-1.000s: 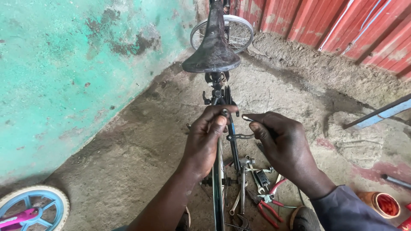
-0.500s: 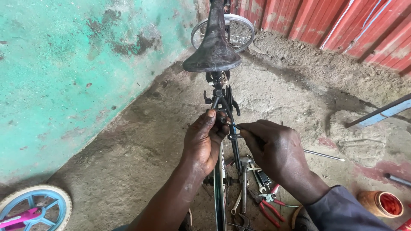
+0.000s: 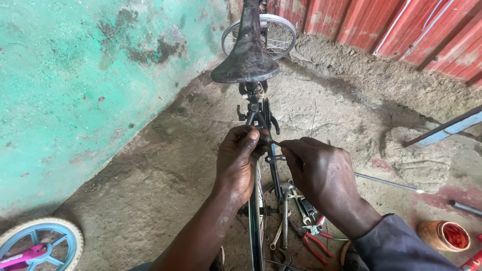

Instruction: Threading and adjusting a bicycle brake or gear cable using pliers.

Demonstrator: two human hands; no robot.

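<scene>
Both hands work at the rear brake (image 3: 261,128) below the saddle (image 3: 247,57), centre frame. Left hand (image 3: 240,163) is clenched around the brake arm; right hand (image 3: 321,173) pinches a thin cable (image 3: 277,144). Risk: cable slipping from the pinch, or fingers caught against the wheel (image 3: 256,221). Orange round container (image 3: 442,235) sits lower right; no legible labels.

Both hands (image 3: 281,163) pinching (seemingly closed).

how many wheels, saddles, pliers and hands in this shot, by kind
Wheels: 3 (spoked wheel, rear wheel, blue small wheel)
Saddle: 1
Red-handled pliers: 1
Hands: 2 (left hand, right hand)
Total: 7
</scene>
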